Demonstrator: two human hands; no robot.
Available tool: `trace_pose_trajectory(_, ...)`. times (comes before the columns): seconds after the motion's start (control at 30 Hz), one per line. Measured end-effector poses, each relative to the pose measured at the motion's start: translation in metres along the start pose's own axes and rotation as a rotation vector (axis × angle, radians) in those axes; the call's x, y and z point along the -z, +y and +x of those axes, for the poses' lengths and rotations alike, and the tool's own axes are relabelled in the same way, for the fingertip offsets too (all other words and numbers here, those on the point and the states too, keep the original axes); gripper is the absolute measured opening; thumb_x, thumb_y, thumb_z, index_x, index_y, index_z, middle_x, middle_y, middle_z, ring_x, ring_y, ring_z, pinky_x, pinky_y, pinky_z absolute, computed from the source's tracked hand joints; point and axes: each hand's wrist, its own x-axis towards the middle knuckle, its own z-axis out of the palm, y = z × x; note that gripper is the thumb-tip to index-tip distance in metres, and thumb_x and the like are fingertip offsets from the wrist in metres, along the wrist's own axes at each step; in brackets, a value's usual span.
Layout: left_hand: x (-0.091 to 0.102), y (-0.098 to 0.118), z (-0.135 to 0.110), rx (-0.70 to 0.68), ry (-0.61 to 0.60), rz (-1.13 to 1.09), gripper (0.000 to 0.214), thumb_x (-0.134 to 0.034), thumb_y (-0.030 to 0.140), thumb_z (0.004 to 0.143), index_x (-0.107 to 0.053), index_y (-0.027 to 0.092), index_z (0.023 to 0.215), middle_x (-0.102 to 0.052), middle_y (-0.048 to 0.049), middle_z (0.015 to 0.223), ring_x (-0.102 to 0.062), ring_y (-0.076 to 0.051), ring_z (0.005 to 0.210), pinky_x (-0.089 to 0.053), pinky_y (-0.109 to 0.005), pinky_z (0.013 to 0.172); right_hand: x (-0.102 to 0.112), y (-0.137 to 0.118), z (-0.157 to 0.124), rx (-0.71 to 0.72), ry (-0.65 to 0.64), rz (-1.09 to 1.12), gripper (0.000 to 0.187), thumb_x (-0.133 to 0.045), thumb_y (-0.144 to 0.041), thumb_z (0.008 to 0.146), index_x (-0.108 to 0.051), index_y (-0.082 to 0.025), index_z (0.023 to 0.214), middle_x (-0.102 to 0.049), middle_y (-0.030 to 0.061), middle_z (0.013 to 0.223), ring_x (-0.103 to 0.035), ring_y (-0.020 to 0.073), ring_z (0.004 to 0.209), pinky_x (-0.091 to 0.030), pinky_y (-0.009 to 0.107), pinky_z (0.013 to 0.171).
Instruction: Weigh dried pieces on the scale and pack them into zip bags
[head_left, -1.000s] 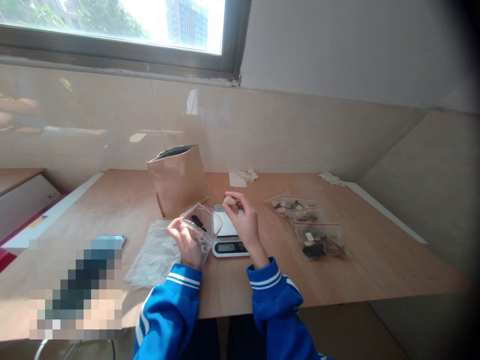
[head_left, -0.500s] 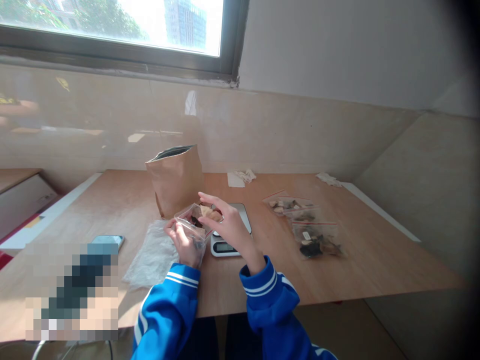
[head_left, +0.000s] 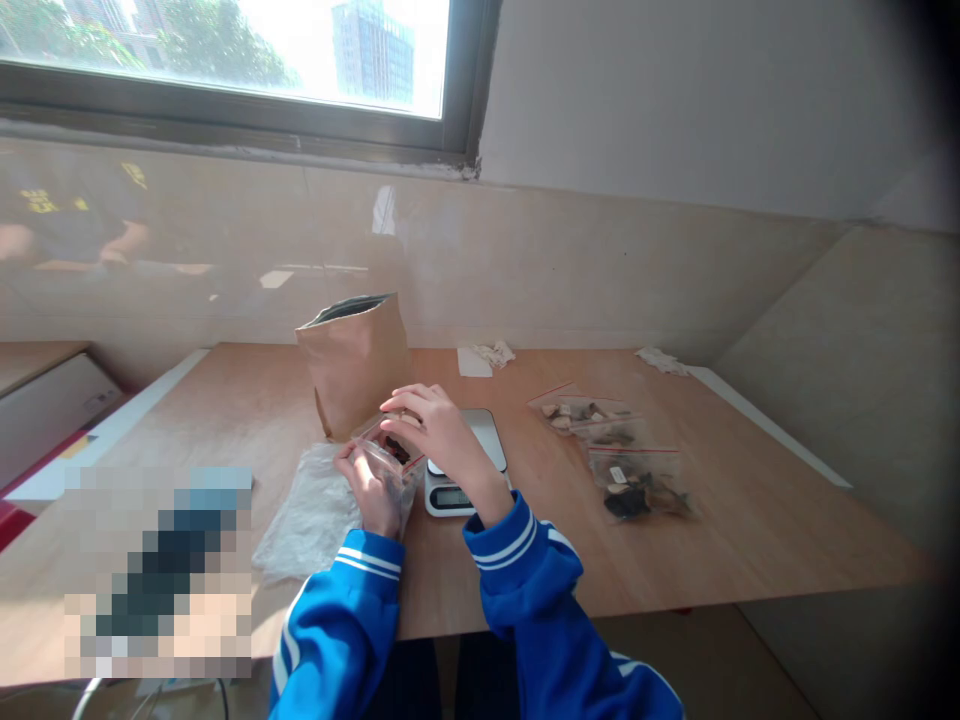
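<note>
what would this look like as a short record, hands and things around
left hand: grips a clear zip bag, dark pieces inside
right hand: over the bag's mouth, grip unclear
white scale: partly hidden by right hand
brown pouch: upright, open-topped
packed bags: lying on the table, right side
clear plastic: flat, left of left hand

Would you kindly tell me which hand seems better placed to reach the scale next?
Probably the right hand: though busy at the mouth of the clear bag, it overlaps the scale in this view, while the left hand grips the bag farther from the scale.
</note>
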Motion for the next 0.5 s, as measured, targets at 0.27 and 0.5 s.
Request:
trace_pose_trajectory(0.27, -0.001, 0.002, 0.002, 0.027, 0.025, -0.087, 0.020, -0.044, 0.038, 0.093, -0.034, 0.025, 0.105, -0.064, -0.0077, 0.107, -0.063, -0.018, 0.100, -0.048, -0.041, 0.092, 0.001, -0.003, -0.057, -0.159, 0.223, 0.051, 0.022, -0.046, -0.029, 0.096, -0.063, -0.025, 0.110, -0.061, 0.0062, 0.113, -0.053, 0.0211, 0.111, -0.042, 0.039, 0.099)
trace_pose_trajectory(0.5, -0.005, 0.015, -0.014, 0.001, -0.019, 0.140, 0.036, -0.042, 0.055, 0.088, -0.047, 0.024, 0.106, -0.061, -0.0076, 0.107, -0.063, -0.021, 0.094, -0.053, -0.037, 0.079, -0.045, -0.016, -0.099, -0.368, 0.279, 0.115, 0.071, -0.070, -0.043, 0.078, -0.035, -0.024, 0.137, -0.047, 0.0143, 0.135, -0.048, 0.0285, 0.122, -0.047, 0.046, 0.099)
